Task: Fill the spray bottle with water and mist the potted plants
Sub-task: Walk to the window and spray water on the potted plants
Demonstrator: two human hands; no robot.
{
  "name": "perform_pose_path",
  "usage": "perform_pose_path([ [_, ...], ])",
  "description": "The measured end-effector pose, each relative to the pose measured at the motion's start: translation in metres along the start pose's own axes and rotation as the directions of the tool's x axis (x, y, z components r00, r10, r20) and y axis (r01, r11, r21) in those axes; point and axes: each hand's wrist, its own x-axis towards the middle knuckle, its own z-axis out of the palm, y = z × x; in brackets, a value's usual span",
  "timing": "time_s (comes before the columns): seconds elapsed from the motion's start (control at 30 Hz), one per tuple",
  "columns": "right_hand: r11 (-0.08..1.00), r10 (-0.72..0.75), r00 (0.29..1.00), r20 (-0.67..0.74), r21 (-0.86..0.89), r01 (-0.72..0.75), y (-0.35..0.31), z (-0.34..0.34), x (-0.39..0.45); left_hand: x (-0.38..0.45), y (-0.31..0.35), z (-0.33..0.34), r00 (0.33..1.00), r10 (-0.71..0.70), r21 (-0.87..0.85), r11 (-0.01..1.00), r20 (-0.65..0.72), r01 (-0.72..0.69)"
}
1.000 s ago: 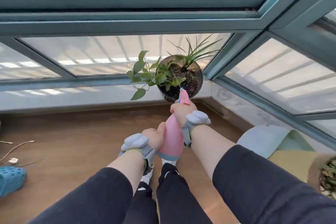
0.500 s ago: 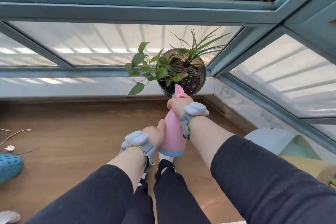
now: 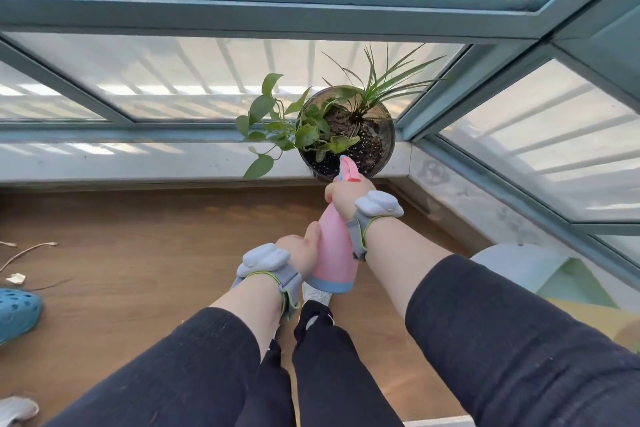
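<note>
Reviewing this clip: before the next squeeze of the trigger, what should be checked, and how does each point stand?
1. Right hand grip on the head of the spray bottle: ok.
2. Left hand steadying the bottle's lower body: ok.
3. Nozzle aimed at the potted plant: ok.
4. Water in the bottle: cannot tell, body is opaque.
5. Pot seated on the window ledge: ok.
6. Mist coming out: cannot tell.

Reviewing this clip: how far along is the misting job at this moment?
Filling looks finished: the pink spray bottle is away from any tap, though its water level cannot be seen. In hand: the right hand grips the bottle's neck, nozzle aimed at the potted plant on the window ledge, while the left hand steadies the body. No mist is visible. Left: misting this plant and any others.
</note>
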Motion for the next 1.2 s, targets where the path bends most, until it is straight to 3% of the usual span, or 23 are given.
perform_pose_path([
  [0.4, 0.999, 0.029, 0.999, -0.043, -0.022, -0.03, 0.019, -0.008, 0.015, 0.0, 0.012, 0.009, 1.0, -0.003, -0.02, 1.0, 0.013, 0.003],
  [0.67, 0.987, 0.098, 0.991, -0.088, 0.139, -0.085, 0.027, -0.01, 0.02, 0.003, 0.017, 0.014, 1.0, -0.011, -0.024, 1.0, 0.01, 0.012],
  [0.83, 0.99, 0.042, 0.997, -0.069, 0.138, -0.032, 0.03, -0.008, 0.025, 0.004, 0.018, 0.016, 1.0, -0.015, -0.04, 0.999, -0.008, 0.014],
  [1.2, 0.982, 0.103, 0.991, -0.087, 0.17, -0.087, 0.038, -0.014, 0.037, 0.01, 0.024, 0.019, 1.0, -0.024, -0.068, 0.997, 0.004, 0.024],
])
